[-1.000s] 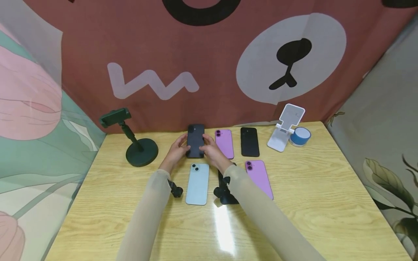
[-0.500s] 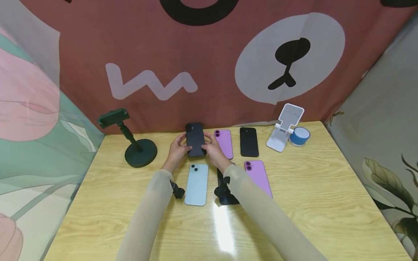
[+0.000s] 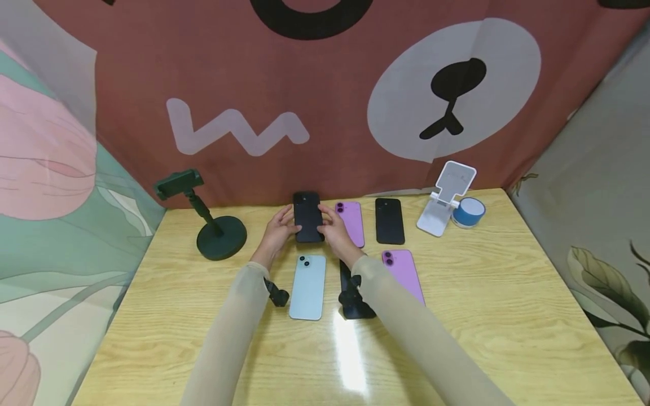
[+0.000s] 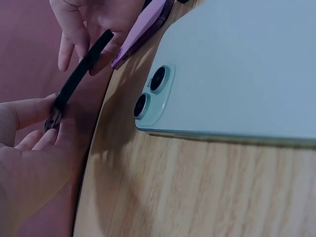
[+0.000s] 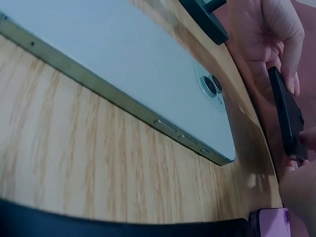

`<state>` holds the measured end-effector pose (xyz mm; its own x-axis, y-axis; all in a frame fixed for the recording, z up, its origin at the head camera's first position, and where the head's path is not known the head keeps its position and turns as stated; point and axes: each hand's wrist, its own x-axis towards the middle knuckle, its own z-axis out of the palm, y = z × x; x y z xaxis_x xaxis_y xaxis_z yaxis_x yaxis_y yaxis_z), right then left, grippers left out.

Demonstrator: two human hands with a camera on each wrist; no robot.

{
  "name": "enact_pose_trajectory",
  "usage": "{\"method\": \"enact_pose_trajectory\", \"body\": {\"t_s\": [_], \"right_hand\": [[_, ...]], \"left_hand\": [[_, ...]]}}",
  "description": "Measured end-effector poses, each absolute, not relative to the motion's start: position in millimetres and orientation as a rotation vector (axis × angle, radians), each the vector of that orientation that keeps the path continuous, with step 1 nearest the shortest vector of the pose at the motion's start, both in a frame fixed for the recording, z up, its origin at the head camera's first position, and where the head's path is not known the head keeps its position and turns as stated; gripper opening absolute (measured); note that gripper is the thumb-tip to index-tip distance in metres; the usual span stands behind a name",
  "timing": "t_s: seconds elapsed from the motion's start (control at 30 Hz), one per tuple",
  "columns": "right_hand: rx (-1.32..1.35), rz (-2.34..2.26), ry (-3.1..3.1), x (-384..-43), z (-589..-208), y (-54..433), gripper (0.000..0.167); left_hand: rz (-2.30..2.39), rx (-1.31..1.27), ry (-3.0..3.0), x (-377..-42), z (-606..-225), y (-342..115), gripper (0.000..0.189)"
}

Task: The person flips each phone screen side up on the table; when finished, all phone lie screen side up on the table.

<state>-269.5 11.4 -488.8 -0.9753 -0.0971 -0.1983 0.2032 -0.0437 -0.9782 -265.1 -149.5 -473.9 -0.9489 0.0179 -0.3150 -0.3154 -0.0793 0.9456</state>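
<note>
A black phone (image 3: 308,217) is held between both hands near the back edge of the wooden table. My left hand (image 3: 276,232) pinches its left side, the thumb on the upper face and the fingers at the edge. On the opposite side my right hand (image 3: 336,232) grips it in a similar way. In the left wrist view the phone (image 4: 81,74) appears edge-on, as a thin dark strip between the two hands. The right wrist view shows its narrow edge (image 5: 282,108) with a small slot. A light blue phone (image 3: 307,287) lies camera side up just in front of the hands.
Two pink phones (image 3: 351,224) and another black phone (image 3: 389,221) lie to the right. Beneath my right wrist is a partly hidden black object (image 3: 358,309). A dark green stand (image 3: 221,237) stands left; a white stand (image 3: 434,220) and blue-and-white round item (image 3: 468,212) stand right.
The black phone has shifted slightly right and tilted a little, its near edge now slightly farther from the light blue phone. Both hands have kept hold of its sides throughout.
</note>
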Motion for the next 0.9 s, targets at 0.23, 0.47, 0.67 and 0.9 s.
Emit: {"method": "enact_pose_trajectory", "body": {"t_s": [0.23, 0.47, 0.67, 0.9], "right_hand": [[0.022, -2.015, 2.105, -268, -481, 12, 0.06], [-0.072, -1.955, 2.081, -266, -474, 10, 0.058], [-0.127, -1.953, 2.066, -265, -472, 4, 0.06], [-0.167, -1.927, 2.036, -262, -470, 2, 0.063]], "left_hand": [[2.192, -0.34, 1.915, -261, -475, -151, 0.078], [2.342, -0.304, 1.722, -258, -473, -154, 0.072], [2.41, -0.224, 1.6, -256, -471, -149, 0.062], [2.536, -0.198, 1.308, -254, -467, -142, 0.052]]}}
